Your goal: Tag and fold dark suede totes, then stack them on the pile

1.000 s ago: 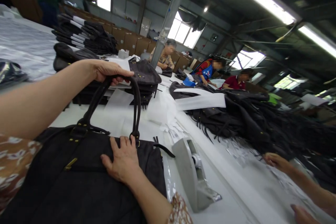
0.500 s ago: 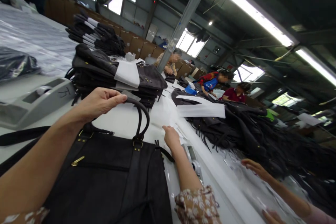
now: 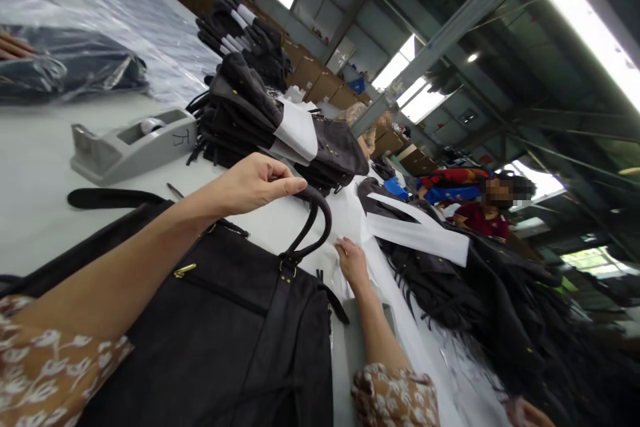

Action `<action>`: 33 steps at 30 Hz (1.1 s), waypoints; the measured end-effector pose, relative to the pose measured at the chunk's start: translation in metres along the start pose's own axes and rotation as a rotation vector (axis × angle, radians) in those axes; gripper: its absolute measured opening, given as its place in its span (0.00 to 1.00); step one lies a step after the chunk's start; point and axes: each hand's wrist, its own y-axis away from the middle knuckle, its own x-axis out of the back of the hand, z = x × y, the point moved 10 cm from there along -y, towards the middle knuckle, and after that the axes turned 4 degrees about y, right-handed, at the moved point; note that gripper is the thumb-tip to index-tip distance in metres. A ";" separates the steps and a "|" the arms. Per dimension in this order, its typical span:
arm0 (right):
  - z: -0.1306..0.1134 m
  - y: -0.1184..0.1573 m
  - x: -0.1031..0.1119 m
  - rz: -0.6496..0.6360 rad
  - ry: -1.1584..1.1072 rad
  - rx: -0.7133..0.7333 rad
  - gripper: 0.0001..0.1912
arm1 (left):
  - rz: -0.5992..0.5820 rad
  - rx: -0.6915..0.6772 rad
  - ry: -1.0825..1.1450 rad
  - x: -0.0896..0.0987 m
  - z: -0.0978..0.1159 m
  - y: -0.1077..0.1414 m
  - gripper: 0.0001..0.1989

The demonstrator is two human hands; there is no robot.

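Note:
A black handbag [image 3: 215, 340] with brass-coloured fittings and a zip pocket lies in front of me on the white table. My left hand [image 3: 263, 183] is closed round its curved handle [image 3: 325, 213], lifting the handle above the bag's top edge. Beyond the bag's right corner, my right hand [image 3: 353, 260] has its fingers drawn together low over white sheet material [image 3: 345, 213]. Whether anything thin is between those fingers is hidden. A loose black strap end [image 3: 336, 303] sticks out just below my right hand.
A grey tape dispenser [image 3: 135, 147] stands at left, beside stacked black bags [image 3: 240, 113] with a white paper band. More black bags [image 3: 500, 307] are heaped at right. Plastic-wrapped goods [image 3: 75, 67] lie at far left. Another person's hand [image 3: 527, 413] shows bottom right; co-workers are behind.
My view has swung, so most things sit further right in the picture. My left hand keeps the handle, and my right hand stays near the bag's corner. The co-worker's hands at right have mostly left view.

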 end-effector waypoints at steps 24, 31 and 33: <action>-0.162 0.139 0.053 -0.100 -0.633 0.300 0.17 | -0.056 -0.115 -0.278 0.003 0.012 -0.007 0.23; -0.149 0.118 0.053 -0.018 -1.054 -0.036 0.08 | -0.215 -0.052 -0.332 0.010 0.010 -0.030 0.25; -0.154 0.097 0.049 -0.101 -1.431 -0.252 0.11 | -0.219 -0.044 -0.331 0.008 0.013 -0.034 0.26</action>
